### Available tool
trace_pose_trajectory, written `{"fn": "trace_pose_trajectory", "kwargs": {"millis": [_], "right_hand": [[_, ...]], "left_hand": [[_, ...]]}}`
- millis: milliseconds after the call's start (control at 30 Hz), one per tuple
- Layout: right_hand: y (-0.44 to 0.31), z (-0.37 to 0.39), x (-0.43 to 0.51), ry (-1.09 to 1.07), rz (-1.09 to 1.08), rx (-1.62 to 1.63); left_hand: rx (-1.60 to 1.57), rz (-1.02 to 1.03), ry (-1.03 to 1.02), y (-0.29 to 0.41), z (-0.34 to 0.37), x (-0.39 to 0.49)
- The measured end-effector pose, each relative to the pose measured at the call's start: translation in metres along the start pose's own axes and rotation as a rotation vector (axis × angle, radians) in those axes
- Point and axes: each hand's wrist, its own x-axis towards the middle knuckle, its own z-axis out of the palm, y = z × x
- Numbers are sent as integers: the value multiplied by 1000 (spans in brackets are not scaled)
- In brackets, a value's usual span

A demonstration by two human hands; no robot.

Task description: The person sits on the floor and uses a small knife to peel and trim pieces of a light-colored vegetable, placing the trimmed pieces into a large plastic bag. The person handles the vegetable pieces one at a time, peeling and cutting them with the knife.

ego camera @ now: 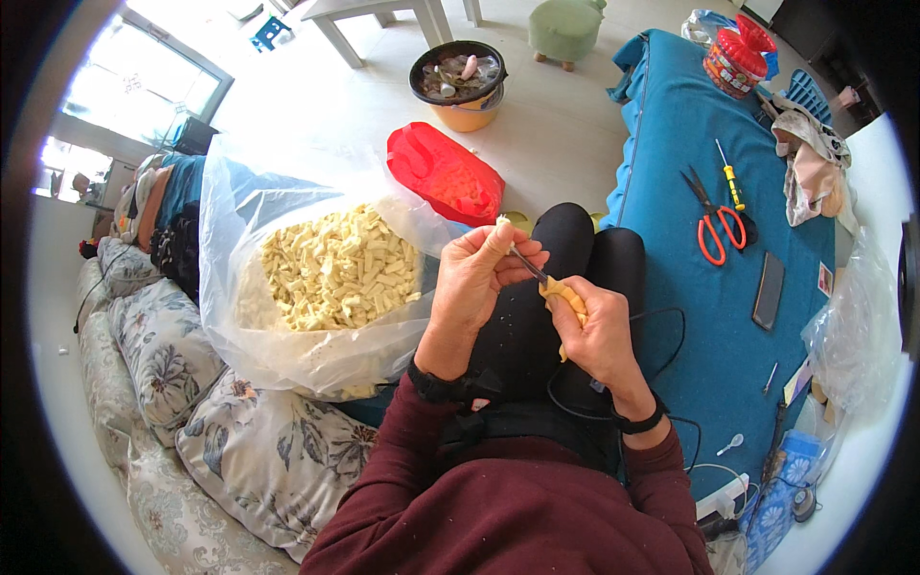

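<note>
My left hand (478,277) pinches a small pale piece (503,221) between thumb and fingers. Below it, my right hand (595,327) is closed on a tool whose handle is wrapped in yellow-orange material (568,298). The tool's thin metal shaft (529,266) points up and left to the piece; its tip is hidden by my left fingers. Left of my hands, a large clear plastic bag (251,316) lies open, full of short pale-yellow pieces (341,269). Beyond my knees, a red bag (445,172) holds more small bits, tinted red.
On the blue-covered seat at right (726,309) lie orange-handled scissors (721,233), a yellow-handled screwdriver (732,185) and a phone (769,291). A black cable (679,338) runs beside my right arm. An orange bucket (471,115) carries a black basin of waste. Floral cushions (266,453) lie left.
</note>
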Motion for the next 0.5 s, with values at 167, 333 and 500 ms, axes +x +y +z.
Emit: {"fn": "trace_pose_trajectory", "kwargs": {"millis": [167, 333, 500], "right_hand": [[0, 2, 3, 6, -46, -16], [-1, 2, 2, 2, 0, 20], [1, 4, 3, 49, -72, -44]], "left_hand": [[-39, 51, 6, 0, 0, 0], [-26, 118, 9, -2, 4, -2], [-74, 73, 18, -6, 6, 0]]}}
